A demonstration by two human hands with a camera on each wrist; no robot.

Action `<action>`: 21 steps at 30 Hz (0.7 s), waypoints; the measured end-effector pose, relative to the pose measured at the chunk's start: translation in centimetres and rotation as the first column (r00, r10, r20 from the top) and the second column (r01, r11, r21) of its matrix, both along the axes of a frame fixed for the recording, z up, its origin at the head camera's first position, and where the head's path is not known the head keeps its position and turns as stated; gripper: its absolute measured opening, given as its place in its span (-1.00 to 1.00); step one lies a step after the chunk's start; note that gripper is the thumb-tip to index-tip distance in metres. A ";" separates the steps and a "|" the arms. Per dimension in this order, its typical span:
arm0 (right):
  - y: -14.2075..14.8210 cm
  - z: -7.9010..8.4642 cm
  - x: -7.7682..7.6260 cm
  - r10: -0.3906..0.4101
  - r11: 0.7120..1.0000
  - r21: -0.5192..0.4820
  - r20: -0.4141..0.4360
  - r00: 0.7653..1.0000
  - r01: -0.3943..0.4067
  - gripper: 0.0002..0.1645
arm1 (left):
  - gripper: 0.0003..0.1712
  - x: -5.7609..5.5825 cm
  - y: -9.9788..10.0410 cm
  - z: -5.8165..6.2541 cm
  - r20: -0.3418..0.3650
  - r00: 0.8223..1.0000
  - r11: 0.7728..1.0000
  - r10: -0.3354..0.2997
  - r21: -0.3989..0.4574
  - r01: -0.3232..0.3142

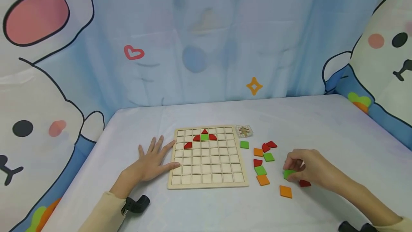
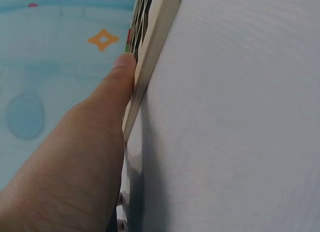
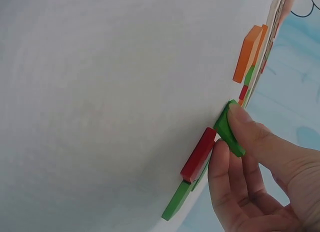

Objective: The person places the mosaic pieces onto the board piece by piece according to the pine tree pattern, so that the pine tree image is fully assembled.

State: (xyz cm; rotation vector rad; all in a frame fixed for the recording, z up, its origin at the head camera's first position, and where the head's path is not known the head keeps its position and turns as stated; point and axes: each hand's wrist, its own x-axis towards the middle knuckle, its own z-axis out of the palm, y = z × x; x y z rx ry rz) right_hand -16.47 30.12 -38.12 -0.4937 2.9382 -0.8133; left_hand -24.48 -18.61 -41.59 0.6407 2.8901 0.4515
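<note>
A wooden grid board (image 1: 206, 160) lies on the table, with several red pieces and one green square (image 1: 204, 137) in its upper cells. My left hand (image 1: 151, 164) rests with spread fingers at the board's left edge, thumb and index fingertip on the frame. In the left wrist view the thumb (image 2: 117, 79) lies against the wooden side. To the right of the board, my right hand (image 1: 310, 167) pinches a green square tile (image 3: 229, 129) between thumb and fingers. Beside that hand lies a red piece (image 1: 304, 183); the right wrist view shows another green piece (image 3: 177, 199) near it.
Between board and right hand lie loose pieces: orange squares (image 1: 263, 180), green squares (image 1: 268, 157) and red pieces (image 1: 271, 144). One orange square (image 1: 285, 191) is nearer the front. A small patterned card (image 1: 244, 131) sits by the board's upper right corner. A printed curtain (image 1: 209, 46) hangs behind.
</note>
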 end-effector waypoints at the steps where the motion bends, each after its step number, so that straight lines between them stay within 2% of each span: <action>1: 0.0 0.0 0.0 0.004 1.000 0.000 0.001 1.000 -0.004 -0.66 | 0.04 0.0 0.0 0.0 0.001 1.000 1.000 0.002 -0.003 -0.002; 6: 0.3 0.3 0.0 0.049 0.999 -0.004 0.019 0.999 -0.048 -0.70 | 0.04 0.0 0.1 0.0 0.000 1.000 1.000 0.006 -0.003 -0.006; 11: 0.1 0.6 -0.1 0.055 0.998 -0.011 0.039 0.998 -0.054 -0.72 | 0.05 -0.1 0.1 0.1 0.004 1.000 1.000 0.003 -0.004 -0.003; 16: -1.1 1.1 -0.3 0.036 0.999 -0.014 -0.016 0.999 -0.036 -0.74 | 0.05 -0.1 0.1 0.0 0.004 1.000 1.000 0.008 -0.010 -0.008; 21: -2.8 1.8 -1.2 0.039 0.999 -0.028 -0.094 0.995 -0.041 -0.74 | 0.05 -0.2 0.1 -0.1 0.004 1.000 1.000 0.011 -0.015 -0.010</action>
